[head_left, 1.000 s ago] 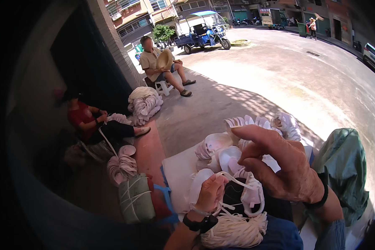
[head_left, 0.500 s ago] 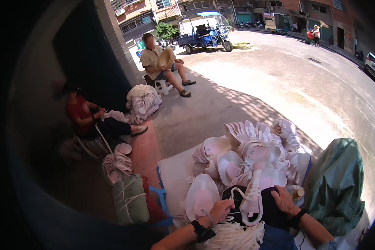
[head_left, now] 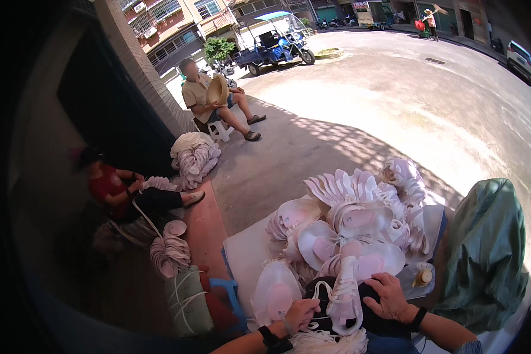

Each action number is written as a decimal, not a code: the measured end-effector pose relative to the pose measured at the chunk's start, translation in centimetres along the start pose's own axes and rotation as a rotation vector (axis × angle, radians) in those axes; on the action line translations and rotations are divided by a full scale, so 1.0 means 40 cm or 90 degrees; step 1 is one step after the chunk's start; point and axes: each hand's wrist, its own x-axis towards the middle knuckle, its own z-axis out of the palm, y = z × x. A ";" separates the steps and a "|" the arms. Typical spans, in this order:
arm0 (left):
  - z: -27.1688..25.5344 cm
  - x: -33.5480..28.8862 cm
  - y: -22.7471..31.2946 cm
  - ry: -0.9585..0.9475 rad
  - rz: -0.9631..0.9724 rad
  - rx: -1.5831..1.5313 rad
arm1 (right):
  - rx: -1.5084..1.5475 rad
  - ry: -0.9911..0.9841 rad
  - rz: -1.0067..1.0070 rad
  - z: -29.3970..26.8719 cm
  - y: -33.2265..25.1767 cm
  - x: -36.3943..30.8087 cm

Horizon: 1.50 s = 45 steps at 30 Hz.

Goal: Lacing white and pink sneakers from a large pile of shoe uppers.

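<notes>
Left hand (head_left: 302, 314): closed, thumb and fingers pinching a white lace (head_left: 320, 287) that loops up and over toward the upper. Right hand (head_left: 389, 298): loose, fingers spread on the dark cloth (head_left: 374, 321) over the lap, nothing visible in its grip. Whether its fingertips touch the upper's edge, cannot tell.

Between the hands: one white shoe upper (head_left: 344, 298), lying on the dark cloth, heel opening toward the wearer, lacing across its front. Judged step: lacing this upper, partly done. Judged need for the next move: the right hand steadying the upper or taking the lace end while the left keeps the loop free of snags. Which eyelet is free, too small to tell.

Below the upper: a thick hank of white laces (head_left: 330, 342), close to the left wrist.

Beyond: a flat pale upper (head_left: 276, 295) to the left; a heap of nested uppers (head_left: 360, 219) ahead on a pale board (head_left: 240, 251); a tan-capped container (head_left: 423, 277) near the right hand; a green cover (head_left: 484, 248) further right.

Farther left: a green corded bundle (head_left: 187, 301), then a co-worker in red (head_left: 109, 190), seated, handling a white strip.
</notes>
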 end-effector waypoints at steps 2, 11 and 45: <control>-0.002 0.009 0.001 0.000 -0.006 0.003 | 0.006 0.001 0.008 -0.004 -0.002 0.003; 0.000 0.005 0.014 0.053 -0.041 -0.008 | 0.052 0.008 0.028 0.008 0.006 0.025; -0.010 0.006 -0.006 0.025 0.034 -0.010 | 0.028 0.013 0.034 0.000 -0.004 0.013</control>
